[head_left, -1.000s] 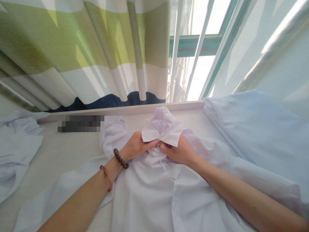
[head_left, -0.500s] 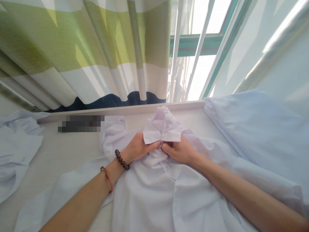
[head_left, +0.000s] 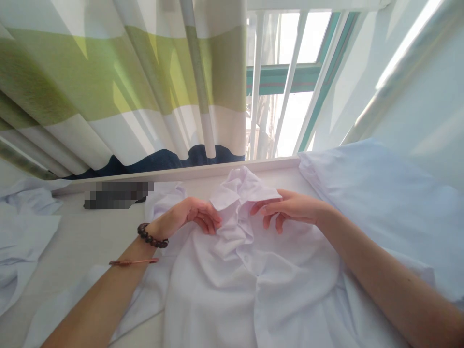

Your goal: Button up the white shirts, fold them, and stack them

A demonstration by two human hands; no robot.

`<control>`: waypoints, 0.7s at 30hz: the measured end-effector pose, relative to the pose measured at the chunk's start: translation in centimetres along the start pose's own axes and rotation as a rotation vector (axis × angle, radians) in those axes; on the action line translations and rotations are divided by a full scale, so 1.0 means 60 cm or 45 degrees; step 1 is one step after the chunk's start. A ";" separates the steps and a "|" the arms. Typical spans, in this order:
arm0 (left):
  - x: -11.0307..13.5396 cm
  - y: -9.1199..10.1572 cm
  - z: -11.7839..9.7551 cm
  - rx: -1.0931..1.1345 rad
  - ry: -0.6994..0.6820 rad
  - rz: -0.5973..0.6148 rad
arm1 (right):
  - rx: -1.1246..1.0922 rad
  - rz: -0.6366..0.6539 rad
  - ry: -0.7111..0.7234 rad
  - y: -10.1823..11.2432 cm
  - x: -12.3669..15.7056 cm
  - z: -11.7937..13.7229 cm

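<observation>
A white shirt [head_left: 224,285] lies front up before me, its collar [head_left: 241,188] standing at the far end and its front creased below. My left hand [head_left: 194,215] is at the collar's left side, fingers loosely curved and apart, the tips at the cloth. On the other side, my right hand [head_left: 286,208] has its fingers spread beside the right collar point, partly behind it; whether they touch the cloth I cannot tell. Neither hand grips anything. A dark beaded bracelet [head_left: 151,237] and a copper bangle [head_left: 134,262] are on my left wrist.
Folded white cloth [head_left: 380,203] lies at right, and more white cloth [head_left: 25,246] at left. A dark, pixelated object [head_left: 116,194] rests near the raised back edge [head_left: 174,171]. Beyond hang a green and white curtain [head_left: 145,72] and white window bars [head_left: 286,82].
Both hands have come off the shirt front below the collar and moved apart, left hand leftward, right hand rightward, fingers loosening. The collar has lost its even spread, and the view has tilted up slightly.
</observation>
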State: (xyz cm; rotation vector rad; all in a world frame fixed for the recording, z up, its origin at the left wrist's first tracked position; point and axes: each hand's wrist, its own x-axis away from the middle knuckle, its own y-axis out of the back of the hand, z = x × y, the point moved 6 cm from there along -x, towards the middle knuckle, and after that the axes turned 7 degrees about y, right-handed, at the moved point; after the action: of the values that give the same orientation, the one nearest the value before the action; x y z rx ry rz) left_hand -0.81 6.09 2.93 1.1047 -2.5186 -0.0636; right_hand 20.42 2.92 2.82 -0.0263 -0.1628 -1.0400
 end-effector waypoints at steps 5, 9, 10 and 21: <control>-0.007 0.046 0.014 -0.007 0.058 -0.512 | 0.292 -0.092 -0.043 0.067 0.031 0.029; -0.017 0.041 0.034 0.093 0.145 -0.662 | 0.413 -0.514 -0.013 0.096 0.016 0.006; -0.018 0.039 0.035 0.094 0.149 -0.681 | 0.431 -0.575 -0.007 0.095 0.008 -0.004; -0.045 0.033 0.000 0.170 0.162 -0.481 | 0.025 -0.755 0.157 0.082 -0.026 -0.012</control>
State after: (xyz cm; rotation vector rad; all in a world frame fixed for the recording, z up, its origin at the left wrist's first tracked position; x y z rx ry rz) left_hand -0.55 9.39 2.42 1.5742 -2.1998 0.0719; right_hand 23.97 6.71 2.15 0.1104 -0.0674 -1.6273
